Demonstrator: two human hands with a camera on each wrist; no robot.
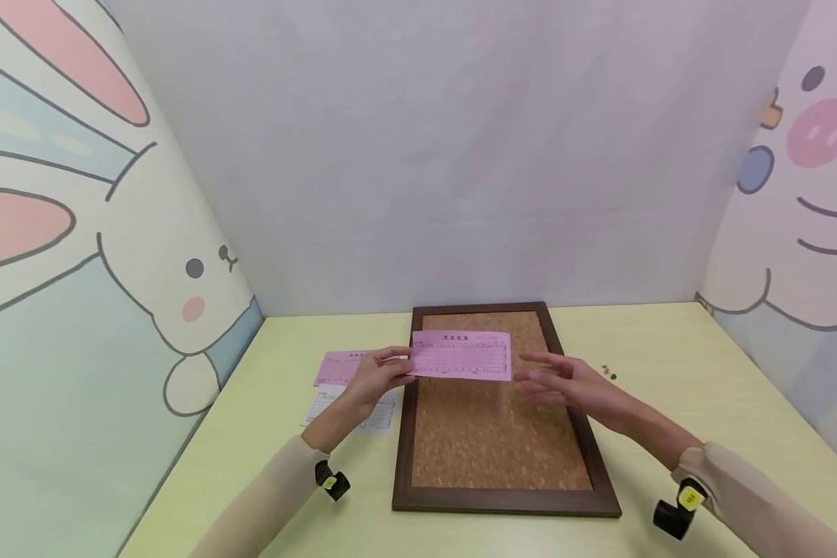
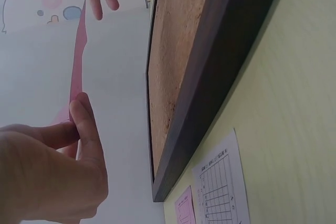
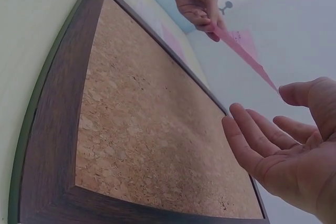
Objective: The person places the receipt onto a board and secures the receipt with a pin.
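Topping table [image 1: 683, 387] (cartoon walls [image 1: 132, 310]): corkboard [image 1: 495, 446]

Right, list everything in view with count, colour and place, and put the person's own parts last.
held pink slip: 1, pink, above the corkboard
corkboard: 1, brown cork, dark brown frame, on the table
lying pink slip: at least 1, pink, on the table left of the corkboard
white form: at least 1, white, just nearer than the lying pink slip
tiny pieces: a few, one green, right of the corkboard; too small to identify
table: 1, pale yellow, underneath
back wall: 1, greyish white, behind
cartoon walls: 2, pastel, left and right
wrist cameras: 2, black and yellow, one per wrist
sleeves: 2, beige, on the forearms
left grip: 1, pinching the held pink slip
right grip: 1, near that slip's right edge
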